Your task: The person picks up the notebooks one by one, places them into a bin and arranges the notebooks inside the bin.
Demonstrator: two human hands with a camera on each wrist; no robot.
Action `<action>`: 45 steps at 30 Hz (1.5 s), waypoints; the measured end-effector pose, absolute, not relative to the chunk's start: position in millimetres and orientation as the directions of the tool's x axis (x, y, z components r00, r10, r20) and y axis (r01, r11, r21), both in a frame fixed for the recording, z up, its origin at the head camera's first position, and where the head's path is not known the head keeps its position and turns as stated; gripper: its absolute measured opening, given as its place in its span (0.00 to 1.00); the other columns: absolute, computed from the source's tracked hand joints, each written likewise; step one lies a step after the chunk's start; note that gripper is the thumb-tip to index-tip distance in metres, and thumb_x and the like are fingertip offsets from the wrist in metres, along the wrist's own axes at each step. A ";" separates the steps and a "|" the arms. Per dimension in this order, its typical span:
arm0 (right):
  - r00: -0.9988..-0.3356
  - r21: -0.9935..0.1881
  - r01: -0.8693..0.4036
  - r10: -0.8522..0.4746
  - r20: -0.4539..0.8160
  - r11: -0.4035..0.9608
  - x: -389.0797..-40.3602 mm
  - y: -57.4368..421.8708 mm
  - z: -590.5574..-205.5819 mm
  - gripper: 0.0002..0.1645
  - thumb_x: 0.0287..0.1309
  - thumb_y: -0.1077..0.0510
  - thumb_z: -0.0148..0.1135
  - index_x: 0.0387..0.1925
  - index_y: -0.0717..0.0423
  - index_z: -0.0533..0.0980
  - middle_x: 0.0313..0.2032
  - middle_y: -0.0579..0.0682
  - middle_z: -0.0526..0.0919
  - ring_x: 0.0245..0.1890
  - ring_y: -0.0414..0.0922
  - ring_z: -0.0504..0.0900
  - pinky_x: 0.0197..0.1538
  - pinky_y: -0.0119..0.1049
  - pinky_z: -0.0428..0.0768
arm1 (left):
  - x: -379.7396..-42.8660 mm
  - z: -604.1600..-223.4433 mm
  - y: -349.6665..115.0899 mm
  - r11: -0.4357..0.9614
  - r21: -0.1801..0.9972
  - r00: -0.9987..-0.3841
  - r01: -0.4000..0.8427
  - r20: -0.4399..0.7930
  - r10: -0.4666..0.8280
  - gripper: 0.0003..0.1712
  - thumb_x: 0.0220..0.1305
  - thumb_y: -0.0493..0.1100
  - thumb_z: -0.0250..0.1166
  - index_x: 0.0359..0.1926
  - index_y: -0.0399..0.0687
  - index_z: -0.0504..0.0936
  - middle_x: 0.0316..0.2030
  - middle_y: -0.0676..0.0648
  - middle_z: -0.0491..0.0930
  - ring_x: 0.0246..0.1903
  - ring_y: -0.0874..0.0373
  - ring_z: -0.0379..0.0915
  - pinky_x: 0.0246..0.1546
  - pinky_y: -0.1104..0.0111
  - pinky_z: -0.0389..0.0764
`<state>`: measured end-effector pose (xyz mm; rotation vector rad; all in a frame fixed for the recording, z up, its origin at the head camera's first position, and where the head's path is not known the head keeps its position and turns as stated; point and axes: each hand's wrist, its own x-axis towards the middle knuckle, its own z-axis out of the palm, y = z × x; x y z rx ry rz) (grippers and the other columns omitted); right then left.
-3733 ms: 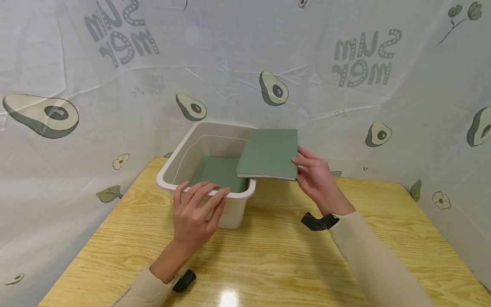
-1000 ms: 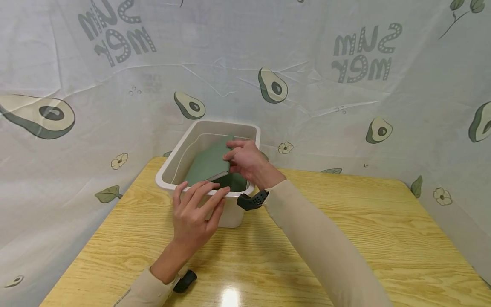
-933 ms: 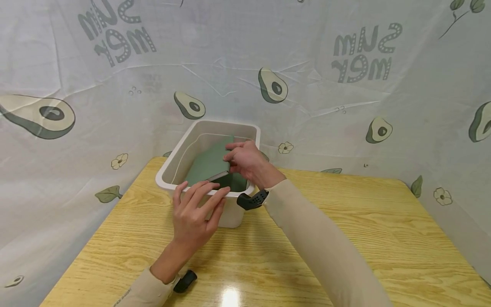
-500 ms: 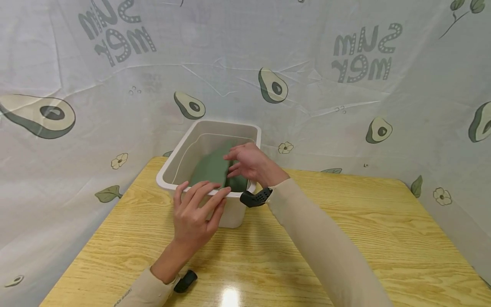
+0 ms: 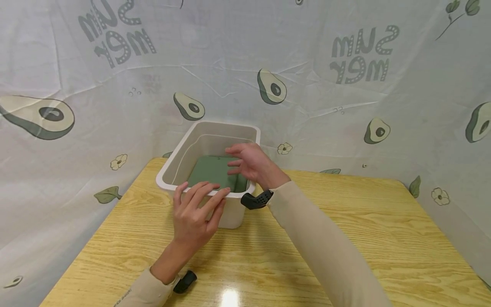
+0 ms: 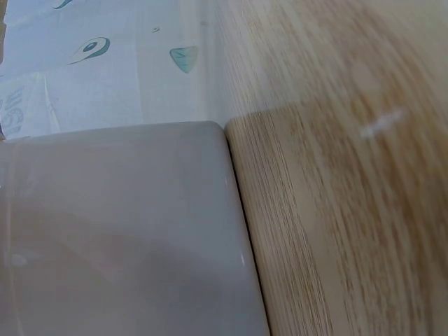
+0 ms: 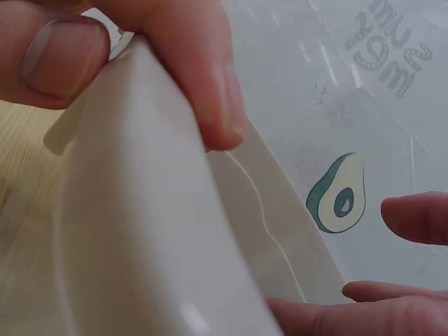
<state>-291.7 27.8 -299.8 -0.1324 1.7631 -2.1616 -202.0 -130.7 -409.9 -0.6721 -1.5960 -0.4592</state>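
Note:
An off-white plastic bin (image 5: 238, 195) stands on the wooden table. Over its front rim my left hand (image 5: 195, 211) lays its fingers, thumb outside; the right wrist view shows a thumb and finger (image 7: 220, 105) on either side of the rim. Flat at the bottom of the bin lies a green hardcover book (image 5: 209, 170), with a darker green strip (image 5: 240, 184) beside its right edge. My right hand (image 5: 251, 162) hovers above the book at the bin's right side, fingers spread and holding nothing. The left wrist view shows only the bin's outer wall (image 6: 126, 231) and the table.
The wooden table (image 5: 345, 221) extends to the right of the bin and in front of it. Behind hangs a pale curtain (image 5: 307, 51) printed with avocados, close to the bin's back. Both wrists wear black straps (image 5: 258, 199).
My right hand has brought the green book from above the bin's right side into it and let go. The book has gone from tilted to flat. My left hand has stayed at the rim.

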 end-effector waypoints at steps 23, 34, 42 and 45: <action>-0.863 -0.592 -0.504 -0.349 0.365 0.628 -272.7 50.0 -309.4 0.38 0.75 0.39 0.57 0.79 0.46 0.68 0.85 0.54 0.53 0.86 0.60 0.51 0.82 0.64 0.58 | -200.4 -406.0 -135.4 0.746 -0.105 -0.018 0.657 0.988 0.154 0.11 0.75 0.47 0.66 0.46 0.52 0.93 0.43 0.43 0.90 0.44 0.42 0.85 0.56 0.39 0.69; -0.902 -0.335 -0.414 -0.330 0.280 0.847 -264.4 131.2 -332.9 0.44 0.76 0.32 0.51 0.84 0.44 0.57 0.87 0.55 0.41 0.86 0.67 0.34 0.80 0.74 0.45 | -201.2 -406.2 -135.9 0.745 -0.105 -0.012 0.658 0.989 0.150 0.12 0.75 0.47 0.65 0.46 0.52 0.93 0.42 0.43 0.90 0.44 0.43 0.85 0.56 0.39 0.69; -0.945 -0.241 -0.281 -0.225 0.235 0.929 -242.7 196.4 -348.0 0.48 0.75 0.27 0.49 0.85 0.42 0.54 0.87 0.56 0.37 0.85 0.71 0.30 0.77 0.79 0.40 | -202.2 -409.2 -135.0 0.744 -0.100 -0.013 0.661 0.989 0.145 0.12 0.75 0.47 0.64 0.45 0.52 0.93 0.41 0.44 0.90 0.44 0.43 0.85 0.56 0.40 0.69; -0.954 -0.243 -0.244 -0.188 0.233 0.939 -230.7 217.6 -352.5 0.49 0.74 0.27 0.50 0.85 0.43 0.54 0.87 0.58 0.37 0.84 0.72 0.29 0.76 0.80 0.39 | -202.0 -410.3 -134.6 0.741 -0.100 -0.022 0.664 0.988 0.153 0.12 0.75 0.48 0.64 0.46 0.52 0.93 0.42 0.44 0.90 0.44 0.43 0.85 0.56 0.40 0.69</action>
